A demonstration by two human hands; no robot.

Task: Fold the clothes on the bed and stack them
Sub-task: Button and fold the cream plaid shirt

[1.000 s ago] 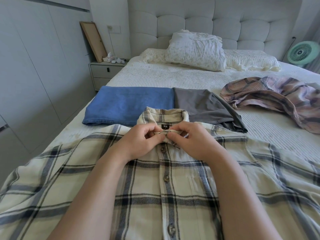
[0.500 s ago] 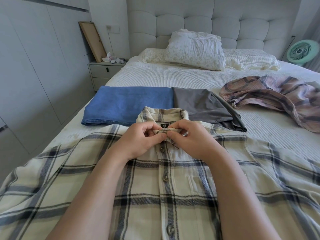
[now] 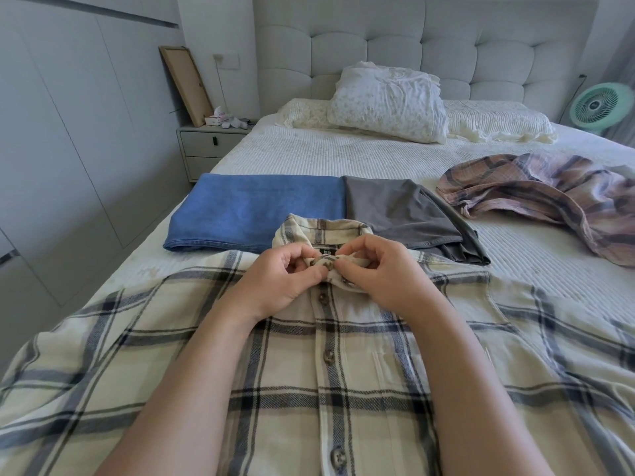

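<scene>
At the left edge of the frame stands a nightstand. On the bed, left of centre, lies a folded blue garment. A cream plaid shirt is spread across the lower frame, front up. At its collar the left hand and right hand both pinch the top button band, fingers curled tight on the cloth. A folded grey garment sits touching the blue one, and a crumpled pink plaid shirt lies at the right.
</scene>
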